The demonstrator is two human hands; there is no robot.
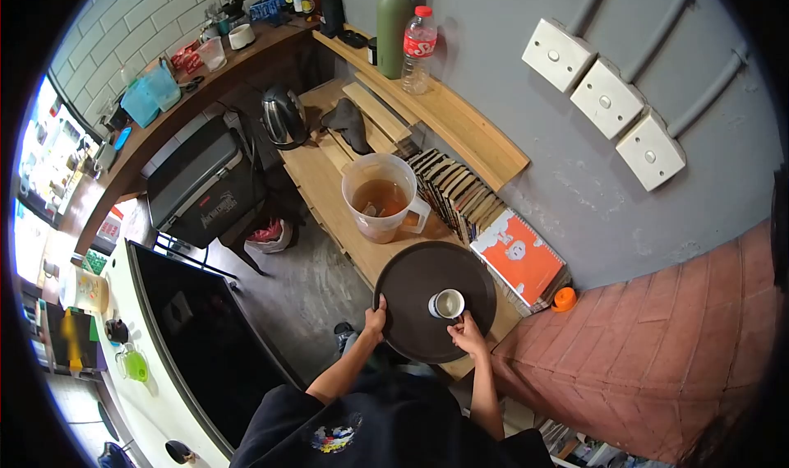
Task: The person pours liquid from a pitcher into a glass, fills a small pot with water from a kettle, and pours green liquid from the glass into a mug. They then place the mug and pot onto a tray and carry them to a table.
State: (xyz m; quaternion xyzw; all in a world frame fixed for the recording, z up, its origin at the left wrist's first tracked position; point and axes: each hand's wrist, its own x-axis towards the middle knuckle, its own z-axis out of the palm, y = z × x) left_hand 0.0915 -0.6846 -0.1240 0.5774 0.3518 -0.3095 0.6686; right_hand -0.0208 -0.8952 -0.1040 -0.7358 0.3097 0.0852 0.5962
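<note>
A round dark brown tray [411, 336] lies over the near end of a light wooden bench [316, 172]. My left hand [376, 318] grips the tray's left rim, fingers closed on it. On the tray's right half stands a small white cup [447, 304] with a dark patterned side and a pale inside. My right hand [467, 334] has its fingers closed at the cup's near right side, by its handle. Just beyond the tray is a large translucent jug [380, 197] of brown liquid.
Behind the tray, a row of books [456, 190] and an orange notebook [519, 259] line the wall. A kettle [283, 117] stands at the bench's far end. A wall shelf [468, 135] carries a green bottle [394, 32] and a plastic bottle [418, 53]. Red brickwork [633, 345] rises at right.
</note>
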